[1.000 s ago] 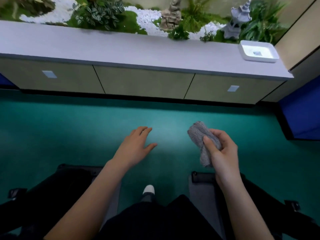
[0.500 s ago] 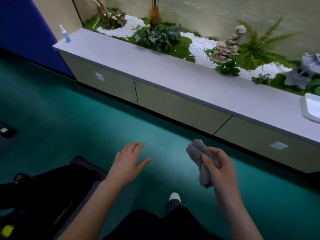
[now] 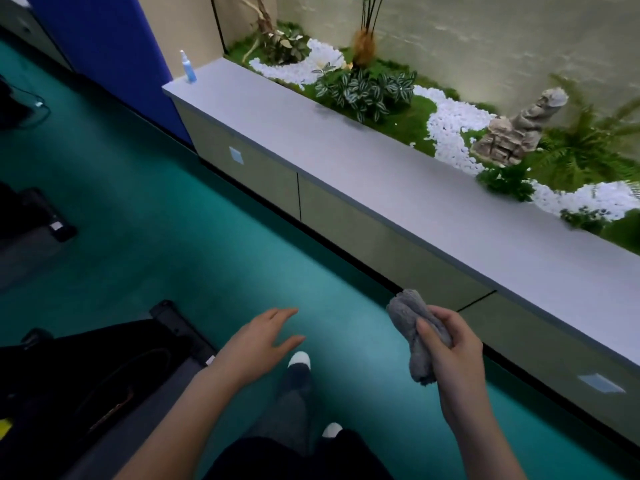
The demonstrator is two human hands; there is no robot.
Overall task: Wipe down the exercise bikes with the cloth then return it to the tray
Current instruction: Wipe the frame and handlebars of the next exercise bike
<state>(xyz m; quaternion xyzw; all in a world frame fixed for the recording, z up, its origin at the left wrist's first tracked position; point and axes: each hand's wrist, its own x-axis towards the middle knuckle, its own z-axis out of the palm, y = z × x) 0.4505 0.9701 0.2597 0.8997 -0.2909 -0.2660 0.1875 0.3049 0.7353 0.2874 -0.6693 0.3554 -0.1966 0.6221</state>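
My right hand (image 3: pixel 453 348) is closed around a bunched grey cloth (image 3: pixel 414 332), held upright over the teal floor near the cabinet front. My left hand (image 3: pixel 261 341) hovers flat, fingers apart, holding nothing. The black base of an exercise bike (image 3: pixel 104 368) lies at the lower left, just left of my left forearm. Another dark machine (image 3: pixel 31 216) shows at the left edge. The tray is out of view.
A long grey-topped low cabinet (image 3: pixel 381 174) runs diagonally from upper left to right, backed by a planter with plants, white pebbles and a rock ornament (image 3: pixel 519 129). A blue spray bottle (image 3: pixel 188 67) stands on its far left corner. My feet (image 3: pixel 299 362) are on the teal floor.
The view has swung left: the white tray left the frame, and the spray bottle and cabinet's left end came into view. Both hands keep the same pose, cloth still held.
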